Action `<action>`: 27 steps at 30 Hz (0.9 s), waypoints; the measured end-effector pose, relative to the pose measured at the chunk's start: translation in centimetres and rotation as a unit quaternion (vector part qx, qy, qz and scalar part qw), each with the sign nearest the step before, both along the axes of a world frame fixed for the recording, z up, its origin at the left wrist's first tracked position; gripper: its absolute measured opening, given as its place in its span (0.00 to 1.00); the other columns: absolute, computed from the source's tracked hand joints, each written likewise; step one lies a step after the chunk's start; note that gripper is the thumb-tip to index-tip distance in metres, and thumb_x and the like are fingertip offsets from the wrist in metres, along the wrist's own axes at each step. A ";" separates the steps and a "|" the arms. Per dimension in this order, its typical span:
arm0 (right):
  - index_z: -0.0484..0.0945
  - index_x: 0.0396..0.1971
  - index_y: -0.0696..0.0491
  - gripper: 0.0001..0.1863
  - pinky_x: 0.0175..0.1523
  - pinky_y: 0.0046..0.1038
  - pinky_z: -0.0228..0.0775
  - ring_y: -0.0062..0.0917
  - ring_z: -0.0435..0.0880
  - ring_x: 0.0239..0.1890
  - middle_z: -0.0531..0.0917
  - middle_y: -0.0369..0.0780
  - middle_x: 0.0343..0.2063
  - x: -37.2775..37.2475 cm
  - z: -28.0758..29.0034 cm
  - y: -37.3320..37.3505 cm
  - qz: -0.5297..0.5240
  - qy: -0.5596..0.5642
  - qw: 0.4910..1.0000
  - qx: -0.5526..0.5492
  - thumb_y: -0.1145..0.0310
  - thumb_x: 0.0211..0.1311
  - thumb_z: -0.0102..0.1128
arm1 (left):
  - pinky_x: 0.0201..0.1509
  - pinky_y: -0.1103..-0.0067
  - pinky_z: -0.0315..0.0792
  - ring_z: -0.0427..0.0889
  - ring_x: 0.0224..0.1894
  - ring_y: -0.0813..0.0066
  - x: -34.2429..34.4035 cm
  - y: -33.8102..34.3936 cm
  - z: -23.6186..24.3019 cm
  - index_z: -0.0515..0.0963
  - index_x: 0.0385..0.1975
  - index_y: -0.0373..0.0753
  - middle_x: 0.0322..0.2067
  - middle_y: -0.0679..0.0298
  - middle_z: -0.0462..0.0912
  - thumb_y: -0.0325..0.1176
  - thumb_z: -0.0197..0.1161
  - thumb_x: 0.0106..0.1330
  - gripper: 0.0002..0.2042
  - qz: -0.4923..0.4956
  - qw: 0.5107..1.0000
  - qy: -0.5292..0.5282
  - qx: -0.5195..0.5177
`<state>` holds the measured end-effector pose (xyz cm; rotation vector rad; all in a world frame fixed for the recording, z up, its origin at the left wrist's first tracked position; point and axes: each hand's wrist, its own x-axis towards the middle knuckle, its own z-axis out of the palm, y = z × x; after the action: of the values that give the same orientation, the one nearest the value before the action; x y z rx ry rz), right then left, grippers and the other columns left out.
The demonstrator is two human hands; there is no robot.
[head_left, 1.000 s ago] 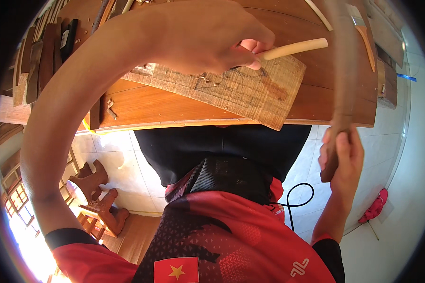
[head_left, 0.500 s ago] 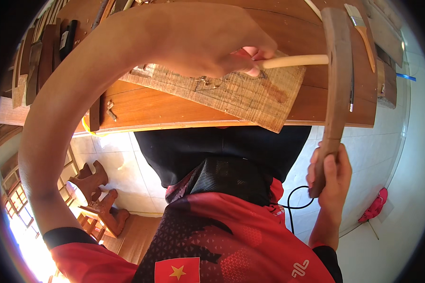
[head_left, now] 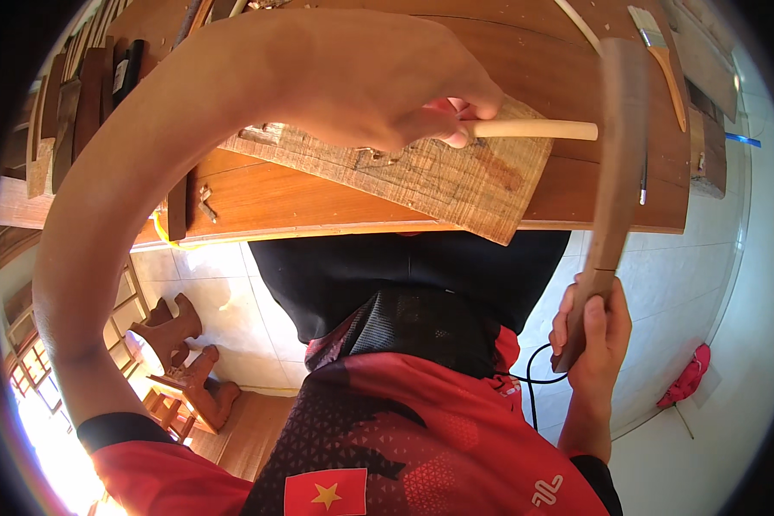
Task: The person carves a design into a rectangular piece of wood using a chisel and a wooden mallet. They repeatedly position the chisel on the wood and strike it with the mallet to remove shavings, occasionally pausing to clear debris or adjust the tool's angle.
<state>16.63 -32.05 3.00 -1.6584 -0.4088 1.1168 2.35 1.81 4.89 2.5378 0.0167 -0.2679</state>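
My left hand (head_left: 404,86) is closed round a tool with a round, pale wooden handle (head_left: 542,129). Its other end is hidden under the hand. Below the hand lies a rough wooden board (head_left: 482,176) with a dark stain and small chips on it, slanting over the table's near edge. In my right hand (head_left: 595,331) is a long brown wooden bar (head_left: 615,189), gripped at its lower end and standing nearly upright. The bar's upper part is blurred and sits just right of the handle's free end, with a thin gap between them.
A flat paintbrush (head_left: 660,64) and a pencil (head_left: 643,185) lie at the table's right end. Wood strips (head_left: 64,129) and a black-handled thing (head_left: 129,69) are at the left. Shavings (head_left: 206,206) lie near the front edge of the table (head_left: 292,206). Carved wooden pieces (head_left: 163,331) stand below left.
The bar's upper end has dropped and tilted slightly, coming off the handle's end, which it met before. My right hand has moved a little down and left. The left hand stays on the tool.
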 end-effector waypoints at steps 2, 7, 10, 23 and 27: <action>0.71 0.52 0.60 0.12 0.25 0.20 0.66 0.16 0.73 0.20 0.79 0.40 0.32 -0.2 -0.1 -0.1 0.001 -0.005 1.000 -0.006 0.66 0.81 0.47 | 0.55 0.65 0.75 0.84 0.47 0.62 0.1 0.2 0.1 0.78 0.46 0.39 0.39 0.63 0.86 0.35 0.61 0.74 0.08 -0.002 1.000 0.006 -0.008; 0.71 0.52 0.60 0.13 0.26 0.20 0.66 0.16 0.73 0.20 0.79 0.41 0.33 -0.3 -0.2 -0.3 -0.009 0.002 1.000 -0.004 0.65 0.81 0.48 | 0.52 0.63 0.75 0.83 0.46 0.60 0.4 -0.1 0.4 0.76 0.43 0.38 0.36 0.62 0.82 0.36 0.62 0.73 0.08 -0.017 1.000 0.013 -0.004; 0.71 0.52 0.61 0.14 0.26 0.20 0.66 0.16 0.73 0.20 0.79 0.41 0.32 -0.2 -0.5 -0.6 0.038 -0.006 0.999 -0.002 0.65 0.81 0.47 | 0.52 0.62 0.75 0.83 0.46 0.59 0.4 -0.1 0.2 0.75 0.41 0.38 0.35 0.61 0.81 0.36 0.62 0.73 0.08 -0.029 0.999 -0.009 0.018; 0.70 0.51 0.60 0.13 0.24 0.20 0.66 0.16 0.73 0.19 0.79 0.40 0.30 -0.2 -0.8 0.1 0.014 0.005 1.000 0.022 0.65 0.81 0.47 | 0.55 0.66 0.76 0.85 0.46 0.63 -0.4 0.7 1.9 0.80 0.50 0.38 0.43 0.60 0.85 0.35 0.60 0.76 0.11 0.005 0.998 0.013 0.059; 0.70 0.51 0.60 0.15 0.23 0.21 0.67 0.17 0.73 0.19 0.79 0.41 0.31 -0.2 -0.5 0.5 -0.013 0.027 1.000 0.008 0.62 0.81 0.47 | 0.42 0.70 0.81 0.87 0.36 0.65 -0.7 3.7 4.2 0.79 0.46 0.32 0.34 0.56 0.85 0.31 0.59 0.77 0.09 -0.042 0.999 0.026 -0.017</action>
<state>16.43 -31.53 2.54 -1.6118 -0.3588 1.1337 1.62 5.52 9.07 2.4996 -0.0744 -0.3651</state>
